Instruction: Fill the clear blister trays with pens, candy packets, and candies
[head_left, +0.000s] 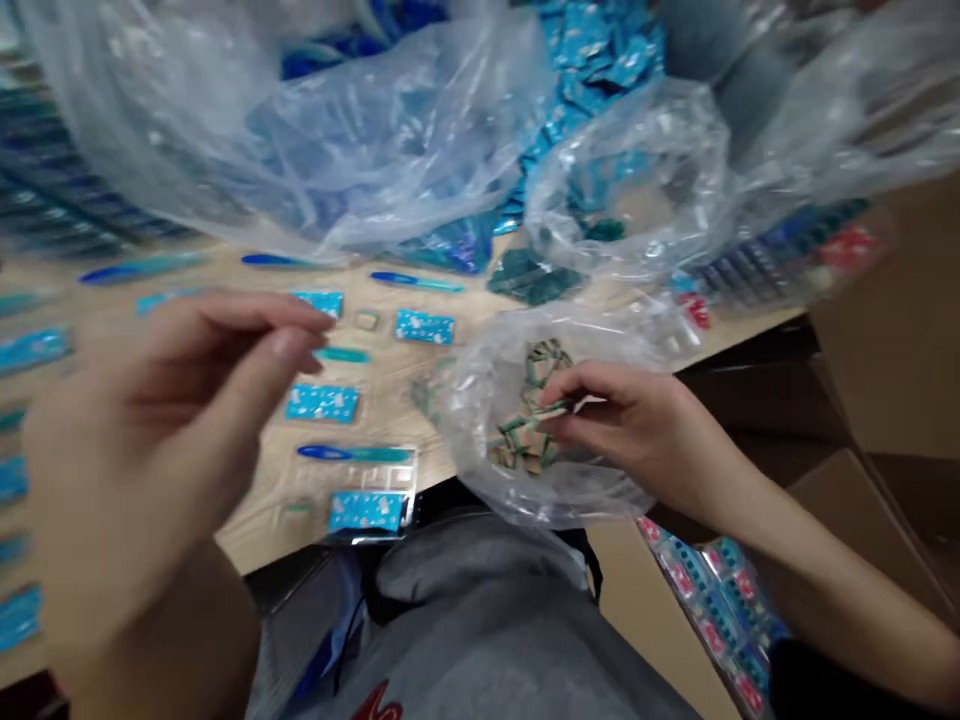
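My right hand (622, 420) reaches into a clear plastic bag (480, 440) at the table's front edge. Its thumb and fingers pinch at small tan pieces with green edges (525, 445), and one seems to be between the fingertips. My left hand (172, 400), blurred, is raised over the table with thumb and index finger pressed together; anything between them is too small to make out. Near it lie blue patterned packets (322, 403) and blue-to-teal pen-like sticks (416, 282). A clear tray (409, 480) at the front edge holds a stick, a packet and a small tan piece.
Large clear bags (420, 130) and a heap of blue packets (600, 60) fill the back. Another clear bag (705, 150) stands behind my right hand. Cardboard boxes (892, 330) are at the right, and filled packs (712, 610) lie in a box below.
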